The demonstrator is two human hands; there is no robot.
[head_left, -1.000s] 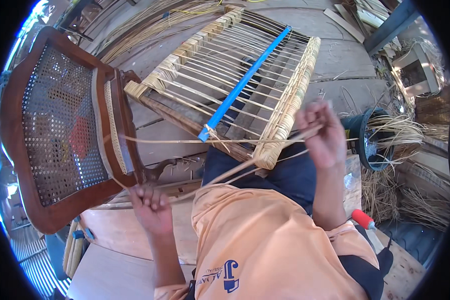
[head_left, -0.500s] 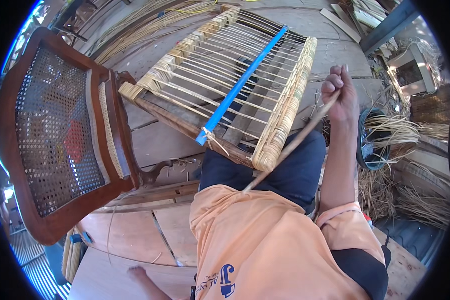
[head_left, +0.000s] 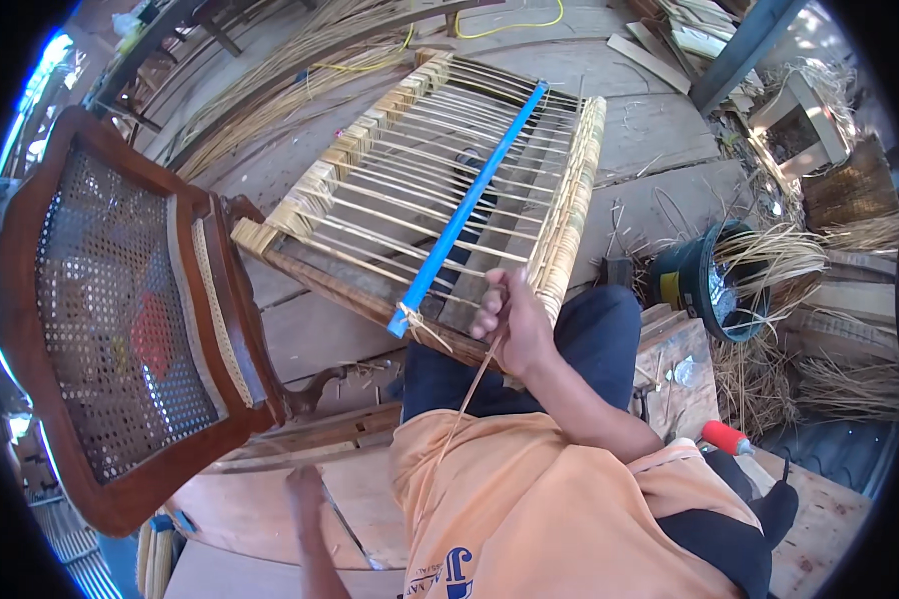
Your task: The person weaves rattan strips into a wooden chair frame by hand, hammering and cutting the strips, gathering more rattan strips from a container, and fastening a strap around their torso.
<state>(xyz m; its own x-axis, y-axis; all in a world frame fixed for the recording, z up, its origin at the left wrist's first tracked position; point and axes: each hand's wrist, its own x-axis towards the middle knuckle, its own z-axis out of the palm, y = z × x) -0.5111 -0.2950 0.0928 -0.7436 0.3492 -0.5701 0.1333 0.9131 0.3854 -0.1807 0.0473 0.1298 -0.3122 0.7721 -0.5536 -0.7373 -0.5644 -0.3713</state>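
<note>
A wooden seat frame (head_left: 320,275) strung with pale cane strands rests tilted on my lap, with a blue stick (head_left: 469,205) lying across the strands. My right hand (head_left: 509,324) is at the frame's near right corner, closed on a thin cane strand (head_left: 464,404) that runs down toward my orange shirt. My left hand (head_left: 305,494) is low beside my body near the wooden floor boards; part of it is blurred and what it holds cannot be made out.
A wooden chair with a woven cane back (head_left: 120,319) lies on its side at the left. A dark bucket of cane strips (head_left: 714,280) stands at the right, with loose cane bundles (head_left: 849,369) beyond. A red-handled tool (head_left: 724,437) lies near my right elbow.
My right hand has dropped from high at the right down to the frame's near corner, still holding the strand. My left hand has come up a little from the lower edge.
</note>
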